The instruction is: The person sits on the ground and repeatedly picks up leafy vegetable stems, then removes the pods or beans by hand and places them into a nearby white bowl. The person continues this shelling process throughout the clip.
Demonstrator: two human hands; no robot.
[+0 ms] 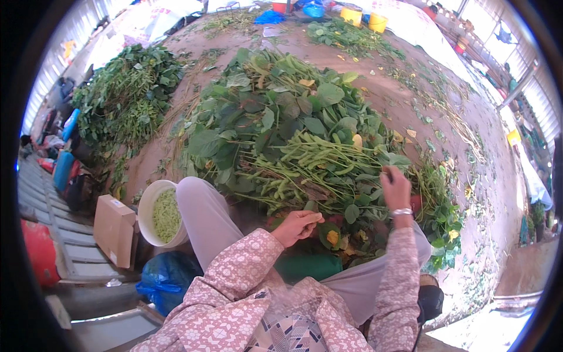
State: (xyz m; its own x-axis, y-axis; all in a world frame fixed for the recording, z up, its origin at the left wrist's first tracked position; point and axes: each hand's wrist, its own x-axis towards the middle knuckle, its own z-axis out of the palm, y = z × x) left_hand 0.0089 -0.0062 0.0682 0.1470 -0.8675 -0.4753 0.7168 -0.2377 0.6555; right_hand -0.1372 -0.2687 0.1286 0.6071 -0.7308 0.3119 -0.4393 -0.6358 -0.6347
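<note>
A large heap of uprooted soybean plants (268,119), with broad leaves and green pods, lies before my knees. On its near side, a bundle of stems with green soybean pods (308,163) is spread crosswise. My left hand (300,226) is at the heap's near edge, thumb and fingers pinched together; anything small between them cannot be made out. My right hand (397,191), with a silver bracelet at the wrist, has its fingers bent beside the leaves at the heap's right side. Whether it grips a stem is unclear. By my left knee stands a white bucket (145,213) holding shelled green beans (166,215).
A cardboard box (112,231) and a blue plastic bag (169,279) sit at my left. Another plant heap (127,97) lies further left. Yellow buckets (351,16) and a smaller plant pile (352,37) are at the far side. Loose leaves litter the floor.
</note>
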